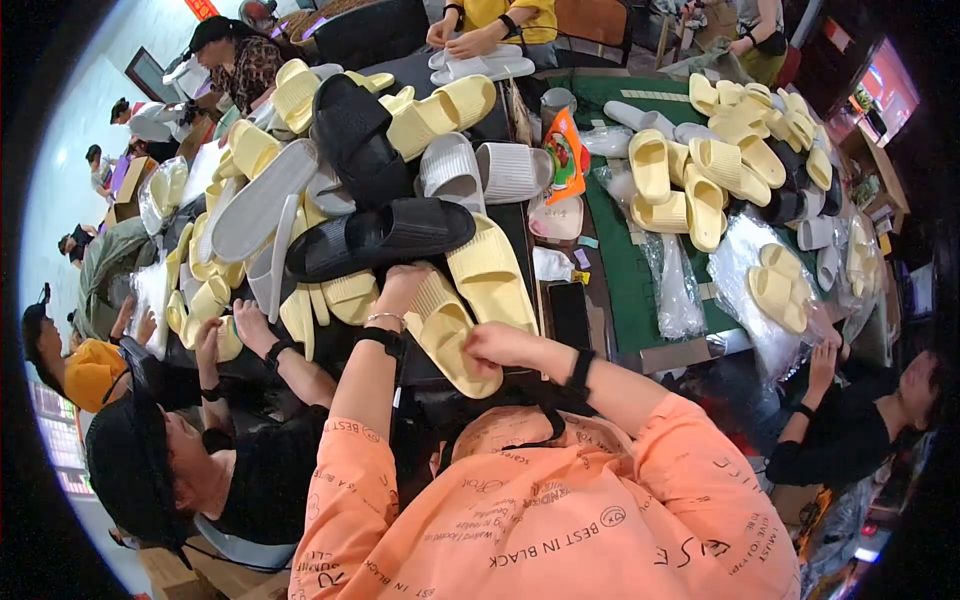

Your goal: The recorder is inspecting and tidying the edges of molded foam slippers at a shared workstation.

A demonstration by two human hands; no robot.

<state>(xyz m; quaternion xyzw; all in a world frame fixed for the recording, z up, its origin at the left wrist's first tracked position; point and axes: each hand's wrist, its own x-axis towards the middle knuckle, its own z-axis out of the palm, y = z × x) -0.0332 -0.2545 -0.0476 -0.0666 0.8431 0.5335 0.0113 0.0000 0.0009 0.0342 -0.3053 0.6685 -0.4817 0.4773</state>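
A pale yellow slipper (436,318) lies at a slant in front of me, its heel toward my body. My left hand (403,284) is closed at its toe end, beside the ribbed strap; some of those fingers are hidden. Over the heel part my right hand (497,348) has its fingers curled in against the footbed and edge. Another pale yellow slipper (492,270) lies just to the right, touching or nearly so. Beyond my left hand a black slipper (385,238) lies crosswise on the pile.
A heap of yellow, grey and black slippers (262,200) covers the table's left. More yellow slippers (712,165) lie on a green mat (640,300) with plastic bags (668,285). An orange packet (567,160) and a phone (569,318) lie between. Co-workers (165,440) sit around.
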